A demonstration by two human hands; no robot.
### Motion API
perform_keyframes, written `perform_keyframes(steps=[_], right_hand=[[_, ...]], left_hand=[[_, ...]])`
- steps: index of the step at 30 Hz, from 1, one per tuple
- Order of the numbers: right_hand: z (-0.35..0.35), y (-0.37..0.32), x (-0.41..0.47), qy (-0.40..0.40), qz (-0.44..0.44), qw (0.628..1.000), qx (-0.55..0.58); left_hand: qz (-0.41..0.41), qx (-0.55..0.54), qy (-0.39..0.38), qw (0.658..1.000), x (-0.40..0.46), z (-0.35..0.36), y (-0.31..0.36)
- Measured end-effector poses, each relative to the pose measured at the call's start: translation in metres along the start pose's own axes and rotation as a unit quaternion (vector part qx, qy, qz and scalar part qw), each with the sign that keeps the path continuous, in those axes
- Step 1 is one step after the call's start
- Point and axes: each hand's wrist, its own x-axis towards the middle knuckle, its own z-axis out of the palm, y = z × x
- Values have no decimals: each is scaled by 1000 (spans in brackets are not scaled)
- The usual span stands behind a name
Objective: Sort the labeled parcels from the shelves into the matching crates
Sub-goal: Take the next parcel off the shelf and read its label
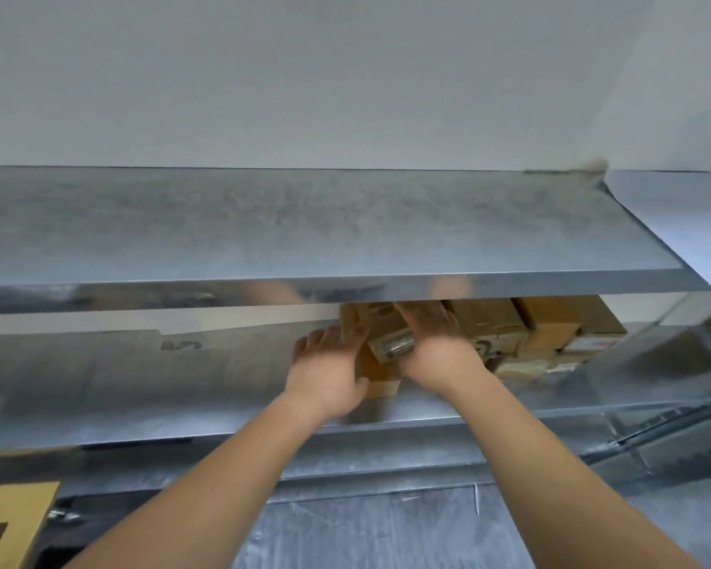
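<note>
A small brown cardboard parcel (380, 342) with a taped label sits on the middle metal shelf (140, 404), under the upper shelf. My left hand (329, 363) grips its left side, thumb on the top near edge. My right hand (432, 334) holds its right side, fingers reaching over the top toward the back. More brown parcels (551, 334) are stacked right of it on the same shelf, some with white labels.
The upper metal shelf (304, 232) overhangs the parcels and hides their far parts. A white wall rises behind. A cardboard box corner (9, 523) shows at the lower left. Grey floor (386, 527) lies below the shelving.
</note>
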Motion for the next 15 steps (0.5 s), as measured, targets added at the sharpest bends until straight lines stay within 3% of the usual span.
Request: perform_keyframes(steps=[6, 10, 15], right_hand=[[9, 29, 40, -48, -35, 997, -41], [17, 39, 49, -66, -66, 996, -1], [13, 35, 37, -44, -105, 991, 72]], left_hand=[[-50, -9, -15, 999, 52, 23, 22], [-74, -39, -37, 996, 66, 34, 27], [-111, -145, -5, 983, 59, 37, 31]])
